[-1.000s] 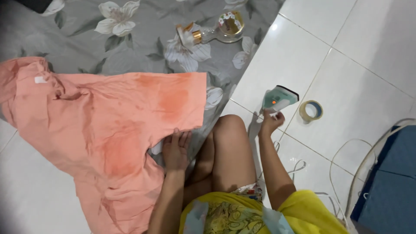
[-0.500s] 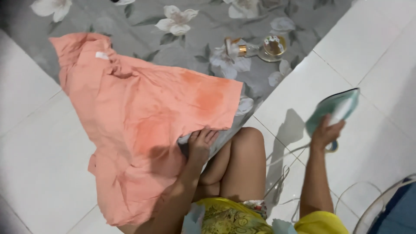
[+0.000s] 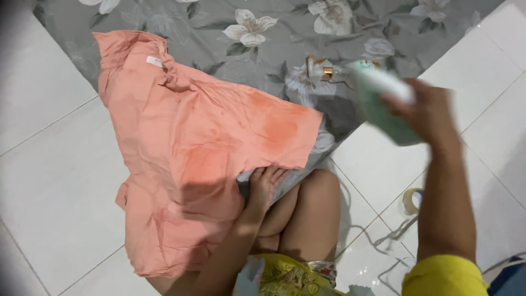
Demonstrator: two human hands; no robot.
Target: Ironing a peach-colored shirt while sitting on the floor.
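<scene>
Since a moment ago the right hand (image 3: 424, 112) has swung the pale green iron (image 3: 383, 107) up off the white tiled floor (image 3: 49, 181) and carried it across toward the salmon-pink garment (image 3: 203, 148); it now hangs in the air, blurred with motion, just right of the garment's near sleeve edge and not touching any cloth. That hand's grip is wrapped around the iron's handle. The left hand (image 3: 264, 186) lies palm down on the garment's lower hem beside the person's bent knee (image 3: 309, 211), fingers spread flat, pinning cloth and not clutching it.

The garment is laid out on a grey sheet printed with white flowers (image 3: 257, 49), collar end pointing away from the person, its lower part spilling past the sheet onto the tiles. Two darker, damp-looking patches show on it, one near the right edge and one nearer the middle. Creases run all over the fabric, so by my reckoning the pressing has barely begun, if at all: the spreading out is done, the iron is in hand, and the whole surface is left to smooth.

Beyond the iron, on the sheet, sits a small clear and gold object (image 3: 320, 71), half hidden. A roll of tape (image 3: 412, 200) rests on the floor right of the knee, with a white cord (image 3: 392, 235) trailing close by.
</scene>
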